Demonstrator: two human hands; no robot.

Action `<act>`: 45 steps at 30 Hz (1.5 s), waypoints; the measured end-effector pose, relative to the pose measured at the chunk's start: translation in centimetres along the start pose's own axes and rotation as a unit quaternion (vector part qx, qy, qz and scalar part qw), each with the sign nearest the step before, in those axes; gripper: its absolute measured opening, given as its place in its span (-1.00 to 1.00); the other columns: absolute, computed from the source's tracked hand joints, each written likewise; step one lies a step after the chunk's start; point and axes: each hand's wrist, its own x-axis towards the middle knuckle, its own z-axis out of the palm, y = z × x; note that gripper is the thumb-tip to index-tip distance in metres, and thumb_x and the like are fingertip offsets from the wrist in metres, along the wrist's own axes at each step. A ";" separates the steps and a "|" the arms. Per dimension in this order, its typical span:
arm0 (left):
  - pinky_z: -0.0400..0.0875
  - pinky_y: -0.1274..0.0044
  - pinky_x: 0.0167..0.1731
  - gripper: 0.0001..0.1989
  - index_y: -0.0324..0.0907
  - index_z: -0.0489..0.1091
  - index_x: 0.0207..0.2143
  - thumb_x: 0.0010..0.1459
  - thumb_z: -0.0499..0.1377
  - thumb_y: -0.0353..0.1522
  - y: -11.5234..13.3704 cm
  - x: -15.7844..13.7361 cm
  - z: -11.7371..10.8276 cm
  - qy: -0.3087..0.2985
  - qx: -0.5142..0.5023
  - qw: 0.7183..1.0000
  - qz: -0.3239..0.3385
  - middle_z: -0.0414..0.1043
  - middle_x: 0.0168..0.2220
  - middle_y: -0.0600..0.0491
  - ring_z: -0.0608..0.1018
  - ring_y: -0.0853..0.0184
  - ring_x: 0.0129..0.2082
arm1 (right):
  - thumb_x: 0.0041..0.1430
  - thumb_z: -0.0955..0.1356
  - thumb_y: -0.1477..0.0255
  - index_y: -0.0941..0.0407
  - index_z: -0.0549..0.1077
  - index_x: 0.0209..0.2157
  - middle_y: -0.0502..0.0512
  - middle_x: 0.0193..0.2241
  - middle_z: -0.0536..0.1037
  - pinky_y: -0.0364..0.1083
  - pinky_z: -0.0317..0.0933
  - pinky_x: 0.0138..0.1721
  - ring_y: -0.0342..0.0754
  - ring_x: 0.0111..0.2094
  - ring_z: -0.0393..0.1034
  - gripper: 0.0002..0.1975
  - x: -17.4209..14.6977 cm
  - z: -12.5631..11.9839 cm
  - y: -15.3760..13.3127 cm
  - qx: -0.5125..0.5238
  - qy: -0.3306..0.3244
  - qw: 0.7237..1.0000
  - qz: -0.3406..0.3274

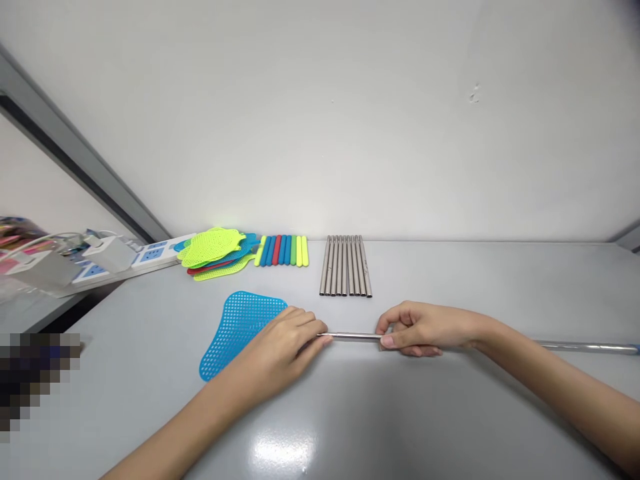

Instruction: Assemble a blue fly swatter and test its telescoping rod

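Observation:
A blue fly swatter head (239, 333) with a mesh of small holes lies under and to the left of my left hand (293, 343). My left fingers are closed around its neck, which they hide, at the left end of a thin metal rod (355, 337). My right hand (413, 330) pinches this rod near its right end between thumb and fingers. The rod runs level between both hands, just in front of several loose metal rods (345, 267). Whether the rod sits inside the swatter's neck is hidden by my left fingers.
At the back left lie stacked yellow, blue and red swatter heads (213, 247), beside a row of coloured handle grips (283, 251). A power strip (155, 253) with plugged-in chargers runs along the left. A long shiny rod (590, 347) with a blue end lies beyond my right forearm.

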 end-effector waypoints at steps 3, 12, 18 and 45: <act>0.18 0.47 -0.27 -0.77 -0.17 0.32 -0.30 0.20 -0.11 -0.33 -0.1 0.0 -0.1 0.000 0.005 1.000 0.009 0.31 -0.43 0.08 0.32 0.37 -0.37 | 0.02 0.31 0.25 0.20 0.37 -0.37 -0.14 -0.71 0.22 -0.27 -0.13 -0.75 -0.33 -0.75 -0.04 -0.73 -0.1 -0.3 0.1 -0.018 0.005 1.000 -0.004; 0.14 0.45 -0.22 -0.77 -0.16 0.33 -0.28 0.18 -0.10 -0.33 -0.4 0.5 0.2 0.001 0.029 0.999 0.037 0.32 -0.40 0.07 0.32 0.36 -0.36 | 0.06 0.29 0.32 0.20 0.39 -0.33 -0.14 -0.70 0.23 -0.26 -0.10 -0.72 -0.33 -0.74 -0.02 -0.77 -0.4 -0.9 0.6 -0.006 -0.009 1.000 -0.002; 0.06 0.40 -0.14 -0.78 -0.17 0.33 -0.37 0.15 -0.07 -0.31 -1.1 0.5 -0.4 -0.001 0.056 0.997 0.046 0.33 -0.36 0.07 0.32 0.36 -0.32 | 0.08 0.27 0.33 0.21 0.39 -0.33 -0.12 -0.68 0.25 -0.24 -0.07 -0.70 -0.33 -0.73 -0.01 -0.78 -0.6 -1.2 0.9 -0.010 -0.020 1.000 -0.007; 0.12 0.50 -0.40 -0.70 -0.21 0.17 -0.58 0.18 -0.15 -0.39 -0.1 0.0 1.0 -0.035 0.085 0.993 0.079 0.15 -0.61 0.11 0.21 0.41 -0.57 | 0.04 0.26 0.36 0.18 0.19 -0.72 -0.13 -0.74 0.10 -0.18 -0.18 -0.64 -0.29 -0.69 -0.12 -0.67 -0.6 -0.1 0.5 -0.128 0.008 0.991 -0.036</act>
